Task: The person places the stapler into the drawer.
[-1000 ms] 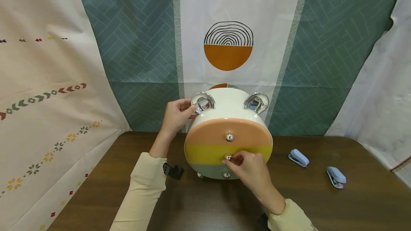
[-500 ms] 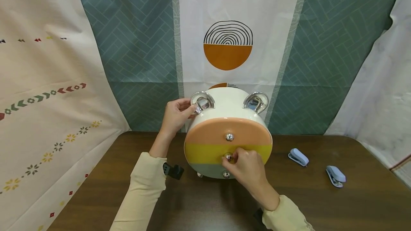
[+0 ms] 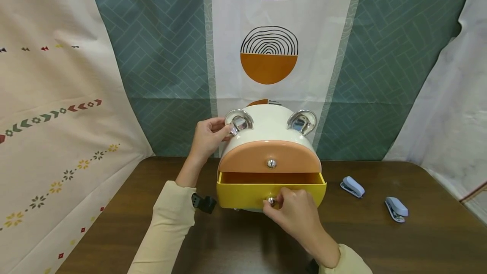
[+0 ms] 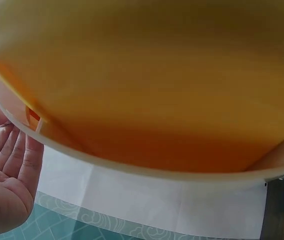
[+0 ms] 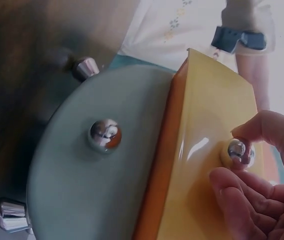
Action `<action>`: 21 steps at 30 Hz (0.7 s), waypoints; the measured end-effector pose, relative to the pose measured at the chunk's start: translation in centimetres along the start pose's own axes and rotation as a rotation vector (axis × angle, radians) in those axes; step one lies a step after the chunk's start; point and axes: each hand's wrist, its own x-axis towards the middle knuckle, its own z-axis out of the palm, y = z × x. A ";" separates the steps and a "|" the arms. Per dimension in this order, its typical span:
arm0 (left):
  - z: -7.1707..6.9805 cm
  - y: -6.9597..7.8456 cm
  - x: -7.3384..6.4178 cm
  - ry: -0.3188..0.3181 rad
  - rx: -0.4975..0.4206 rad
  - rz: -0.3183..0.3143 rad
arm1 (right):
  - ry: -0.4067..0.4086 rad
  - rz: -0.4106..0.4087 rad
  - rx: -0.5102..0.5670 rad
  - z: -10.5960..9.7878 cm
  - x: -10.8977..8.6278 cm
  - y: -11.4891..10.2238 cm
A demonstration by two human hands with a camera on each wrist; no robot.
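A round white cabinet with silver ears stands on the table, with three drawers in its front. Its yellow middle drawer is pulled partway out, and the part of its inside that shows is bare. My right hand pinches the silver knob of that drawer between thumb and finger. My left hand holds the cabinet's left ear. Above the yellow drawer, the peach drawer is closed. The grey-green bottom drawer is closed too, mostly hidden in the head view.
Two light blue staplers, a nearer one and a farther one, lie to the right of the cabinet on the dark wooden table. Patterned cloth hangs behind and at the sides.
The yellow drawer has come out toward me, with my right hand drawing its knob. My left hand has stayed at the ear.
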 end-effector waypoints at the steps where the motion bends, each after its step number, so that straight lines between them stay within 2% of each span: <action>1: 0.0 0.0 0.0 0.000 -0.004 0.000 | 0.007 -0.014 -0.001 -0.2 -0.2 -0.1; 9: -0.3 0.0 -0.1 -0.011 -0.012 -0.001 | 0.034 -0.078 0.005 -1.6 -1.7 -1.0; 16: -0.3 0.0 0.0 -0.027 -0.004 -0.003 | 0.009 -0.054 0.034 -2.7 -2.7 -1.5; 21: -0.3 -0.1 0.1 -0.035 0.000 0.005 | 0.017 -0.087 0.041 -3.1 -3.4 -1.7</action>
